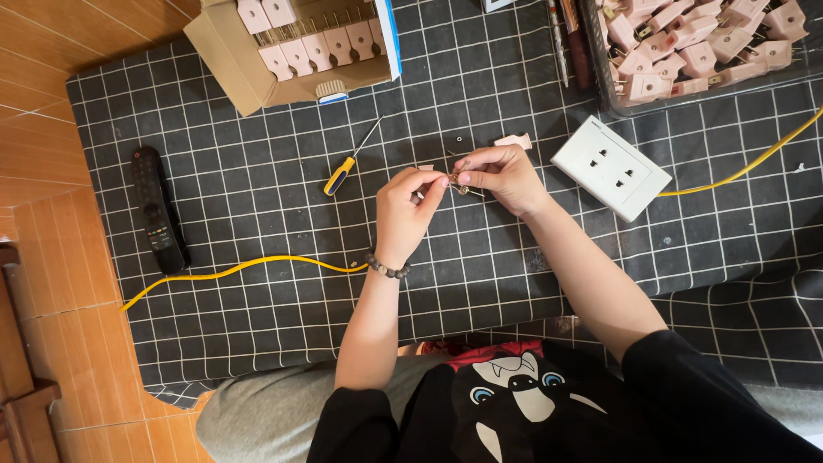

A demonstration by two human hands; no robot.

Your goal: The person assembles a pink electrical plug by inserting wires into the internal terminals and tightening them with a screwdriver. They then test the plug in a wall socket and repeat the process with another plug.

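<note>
Left hand [405, 210] and right hand [501, 176] meet above the black grid mat [257, 214], fingertips pinched together on a small metal part [459, 183] between them. A screwdriver [350, 163] lies just left; a white socket [610, 168] lies right.

A black mat [257, 223] with a white grid covers most of the floor [43, 129], which is orange-brown tile. Dark wooden furniture [17, 403] shows at lower left. Light is even.
</note>
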